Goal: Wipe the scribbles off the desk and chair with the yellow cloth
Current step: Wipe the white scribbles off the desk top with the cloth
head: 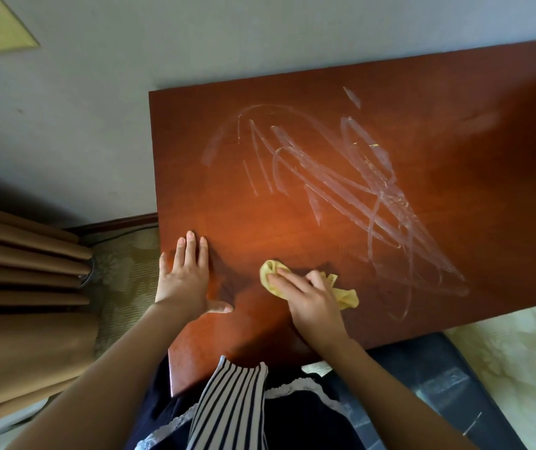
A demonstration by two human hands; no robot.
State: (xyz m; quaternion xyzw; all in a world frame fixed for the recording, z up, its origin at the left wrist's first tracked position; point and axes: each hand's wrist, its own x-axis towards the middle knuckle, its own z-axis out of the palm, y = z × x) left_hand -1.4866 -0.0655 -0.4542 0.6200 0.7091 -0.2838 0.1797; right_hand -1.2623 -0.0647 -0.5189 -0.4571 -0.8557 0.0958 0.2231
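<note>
Blue-black chair (429, 378): nearest and lowest, its seat tucked under the bench's front edge at the right. A few pale marks show on it, too faint to be sure they are scribbles.
Right hand (312, 303): fingers curled over the yellow cloth (348, 297), bunching it and pressing it down on the bench (260, 222) near the front edge.
Yellow cloth, where it is: wadded under the right hand, with ends poking out on both sides. It touches the wood just left of the lowest loops.
Left hand (185, 280): flat on the bench by its left edge, fingers straight and slightly spread, thumb out, holding nothing.
Scribbles (357, 190): pale, waxy loops and zigzags across the middle and right of the top, running from near the cloth to the far part.
Step in hand: wiping the bench top. Judging by how much marking lies there, it looks barely begun, and the chair comes after.
Doing it well: keep the left palm planted as a brace, and open the wad so more cloth meets the wood. Press firmly and work in short overlapping strokes from the near loops outward, turning to a clean face once it smears.
Beyond: a plain wall (97, 108) behind the bench, and a brown curtain (26, 271) at the left.
</note>
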